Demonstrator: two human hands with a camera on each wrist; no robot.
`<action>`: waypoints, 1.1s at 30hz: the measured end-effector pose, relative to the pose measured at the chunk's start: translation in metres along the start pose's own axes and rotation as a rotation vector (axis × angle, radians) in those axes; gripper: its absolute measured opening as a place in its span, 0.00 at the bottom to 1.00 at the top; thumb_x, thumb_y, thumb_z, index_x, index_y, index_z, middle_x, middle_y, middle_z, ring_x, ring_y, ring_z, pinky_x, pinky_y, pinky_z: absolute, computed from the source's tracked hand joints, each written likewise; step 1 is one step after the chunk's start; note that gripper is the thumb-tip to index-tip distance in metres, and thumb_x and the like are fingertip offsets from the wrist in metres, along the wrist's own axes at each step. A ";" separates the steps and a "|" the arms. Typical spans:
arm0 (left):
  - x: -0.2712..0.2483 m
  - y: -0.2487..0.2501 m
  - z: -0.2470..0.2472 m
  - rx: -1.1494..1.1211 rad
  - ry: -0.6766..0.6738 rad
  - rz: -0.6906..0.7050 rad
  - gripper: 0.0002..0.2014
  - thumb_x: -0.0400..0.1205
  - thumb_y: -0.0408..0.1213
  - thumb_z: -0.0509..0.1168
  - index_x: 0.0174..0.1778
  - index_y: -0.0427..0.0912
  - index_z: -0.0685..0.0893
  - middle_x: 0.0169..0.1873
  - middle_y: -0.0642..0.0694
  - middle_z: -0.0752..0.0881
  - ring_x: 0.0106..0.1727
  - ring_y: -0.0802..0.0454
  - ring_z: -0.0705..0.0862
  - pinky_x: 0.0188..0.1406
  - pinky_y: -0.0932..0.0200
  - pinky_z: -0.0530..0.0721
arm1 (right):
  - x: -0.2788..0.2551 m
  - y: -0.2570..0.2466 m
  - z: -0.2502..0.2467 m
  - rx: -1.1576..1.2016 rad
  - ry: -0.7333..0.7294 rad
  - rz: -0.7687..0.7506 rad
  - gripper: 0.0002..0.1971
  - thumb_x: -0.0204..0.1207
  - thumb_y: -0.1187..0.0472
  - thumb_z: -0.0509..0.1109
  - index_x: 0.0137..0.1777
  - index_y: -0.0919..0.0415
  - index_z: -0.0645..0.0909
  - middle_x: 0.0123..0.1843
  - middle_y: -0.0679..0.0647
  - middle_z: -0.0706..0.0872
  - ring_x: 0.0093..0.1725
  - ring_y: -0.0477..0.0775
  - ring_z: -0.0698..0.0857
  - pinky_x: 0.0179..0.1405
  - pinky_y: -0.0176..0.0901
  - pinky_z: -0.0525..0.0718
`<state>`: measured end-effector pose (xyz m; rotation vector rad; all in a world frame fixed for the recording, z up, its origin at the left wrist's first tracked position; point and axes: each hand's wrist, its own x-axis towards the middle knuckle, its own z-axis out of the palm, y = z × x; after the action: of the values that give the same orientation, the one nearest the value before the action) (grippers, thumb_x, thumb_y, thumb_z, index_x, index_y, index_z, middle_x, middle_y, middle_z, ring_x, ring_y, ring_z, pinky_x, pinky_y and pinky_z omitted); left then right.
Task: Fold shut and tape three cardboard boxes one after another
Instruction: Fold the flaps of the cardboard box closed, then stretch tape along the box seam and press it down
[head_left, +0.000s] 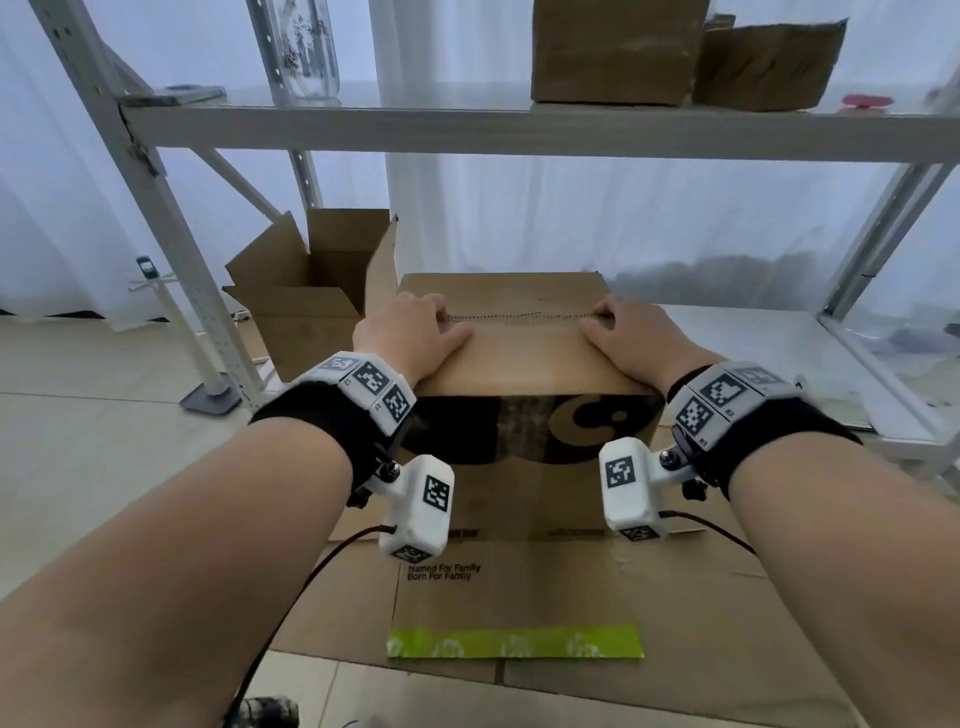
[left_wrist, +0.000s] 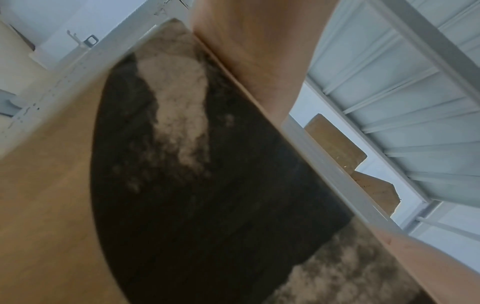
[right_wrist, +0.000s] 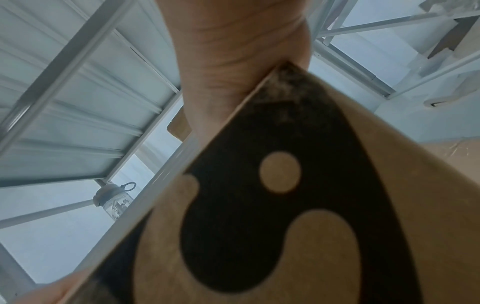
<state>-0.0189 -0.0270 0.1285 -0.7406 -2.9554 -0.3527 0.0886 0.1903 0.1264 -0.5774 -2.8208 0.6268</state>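
Rack: grey metal shelving rack (head_left: 519, 127) stands behind the work area; two brown cardboard boxes on the upper shelf (head_left: 613, 52), flaps look down, tape not discernible.
Floor mat: flattened brown cardboard sheet (head_left: 571, 597) lies on the floor under the work; printed text on it.
Box in hand: brown cardboard box with black print on its near side (head_left: 519, 358), sits on the flattened sheet, directly in front of the person, under the shelf. Top flaps folded down, centre seam runs left to right between the hands. No tape visible on the seam.
Open box: second brown cardboard box with flaps standing up (head_left: 311, 291), just behind and left of the box in hand. Not folded.
Tape: green strip of tape (head_left: 514, 642) lies flat on the near edge of the flattened sheet, well apart from both hands. No roll seen.
Left hand: left hand (head_left: 410, 332) rests on top at the left end of the seam, thumb flat along the flap, fingers bent with tips at the seam. Pressing, nothing grasped.
Right hand: right hand (head_left: 623, 332) mirrors it at the right end, fingertips curled down onto the seam, thumb flat. Holds nothing.
Wrist views: only palm heel and the box's printed side; fingers hidden.
Progress (judgement): this box folded, untaped. Open box untouched. Shelf boxes possibly done, can't confirm. Left: tape this seam, then fold and tape the open one.
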 end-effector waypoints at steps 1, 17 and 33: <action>0.000 0.001 0.001 0.000 0.003 0.001 0.22 0.82 0.60 0.55 0.61 0.48 0.79 0.60 0.44 0.79 0.56 0.44 0.81 0.47 0.52 0.75 | 0.000 0.000 0.000 -0.025 0.009 -0.004 0.20 0.84 0.50 0.60 0.68 0.62 0.77 0.66 0.59 0.83 0.65 0.60 0.79 0.65 0.50 0.76; -0.007 0.081 -0.025 0.033 0.015 0.204 0.25 0.86 0.52 0.51 0.73 0.40 0.70 0.71 0.39 0.75 0.74 0.40 0.69 0.77 0.35 0.60 | -0.036 0.015 -0.032 0.209 0.109 -0.095 0.24 0.84 0.54 0.61 0.78 0.59 0.68 0.78 0.54 0.72 0.75 0.53 0.71 0.69 0.40 0.66; -0.061 0.218 0.074 0.030 0.011 0.963 0.15 0.86 0.43 0.54 0.61 0.44 0.82 0.63 0.46 0.82 0.67 0.47 0.76 0.65 0.53 0.71 | -0.142 0.193 -0.022 0.231 0.052 0.420 0.16 0.83 0.60 0.63 0.68 0.64 0.78 0.62 0.61 0.83 0.59 0.57 0.80 0.58 0.46 0.77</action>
<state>0.1370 0.1499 0.0935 -1.9525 -2.2037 -0.2133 0.2869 0.3010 0.0459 -1.1299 -2.5405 0.9769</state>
